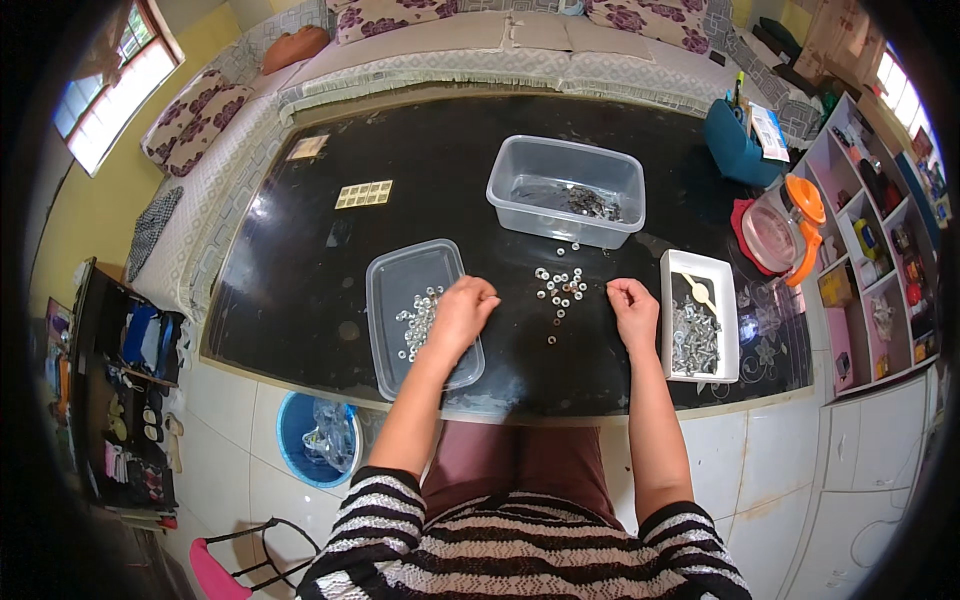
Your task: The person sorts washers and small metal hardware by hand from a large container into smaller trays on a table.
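Note:
My left hand (465, 313) hovers over the right edge of a clear plastic lid (382, 300), fingers curled together; whether anything small is between them cannot be told. On the lid lies a heap of small metal rings (420, 319), like nuts or washers, partly hidden by that hand. Between my hands, more such rings (561, 285) are scattered on the black table (517, 367), a few brownish. My right hand (634, 306) is to their right, thumb and fingertips pinched, with a tiny dark speck at the tips. Beside it stands a white box (666, 315) of metal screws (696, 341).
Behind the rings stands a clear plastic tub (562, 221) with small dark metal pieces (592, 204). A pale yellow plastic spoon (699, 291) lies in the white box. Farther right are an orange-lidded jug (772, 232) and a teal holder (735, 146). A blue bucket (289, 442) stands below.

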Action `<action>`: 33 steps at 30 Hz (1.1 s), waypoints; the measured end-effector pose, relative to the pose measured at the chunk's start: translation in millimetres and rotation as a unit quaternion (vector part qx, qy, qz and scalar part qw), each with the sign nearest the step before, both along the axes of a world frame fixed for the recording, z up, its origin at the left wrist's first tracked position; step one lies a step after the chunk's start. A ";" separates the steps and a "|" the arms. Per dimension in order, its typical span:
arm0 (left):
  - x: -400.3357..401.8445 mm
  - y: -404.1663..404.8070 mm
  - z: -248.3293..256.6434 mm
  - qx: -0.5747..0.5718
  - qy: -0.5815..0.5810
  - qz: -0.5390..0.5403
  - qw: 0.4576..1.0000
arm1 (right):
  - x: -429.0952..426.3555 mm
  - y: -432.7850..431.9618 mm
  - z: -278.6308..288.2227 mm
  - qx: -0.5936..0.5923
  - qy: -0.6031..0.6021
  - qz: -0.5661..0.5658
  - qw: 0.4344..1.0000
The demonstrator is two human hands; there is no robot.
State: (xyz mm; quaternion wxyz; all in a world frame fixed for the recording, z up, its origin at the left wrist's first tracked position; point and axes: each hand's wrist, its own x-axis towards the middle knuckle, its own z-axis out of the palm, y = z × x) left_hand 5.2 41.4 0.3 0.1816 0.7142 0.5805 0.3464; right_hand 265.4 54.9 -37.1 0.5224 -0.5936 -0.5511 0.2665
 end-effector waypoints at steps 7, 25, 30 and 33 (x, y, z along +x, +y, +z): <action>-60.1 -23.2 8.1 0.011 -0.040 0.146 0.988 | -2.2 0.5 0.9 0.007 -0.002 0.009 1.000; 50.4 20.2 -12.8 -0.017 -0.013 -0.100 0.995 | -1.5 -0.6 2.2 0.012 -0.002 0.006 1.000; 51.0 25.2 -18.5 -0.002 0.026 -0.079 0.997 | -3.4 1.0 2.5 0.012 -0.007 0.012 1.000; 39.4 14.2 -11.6 -0.016 0.018 -0.076 0.997 | -2.7 -0.3 1.8 0.025 -0.005 0.010 1.000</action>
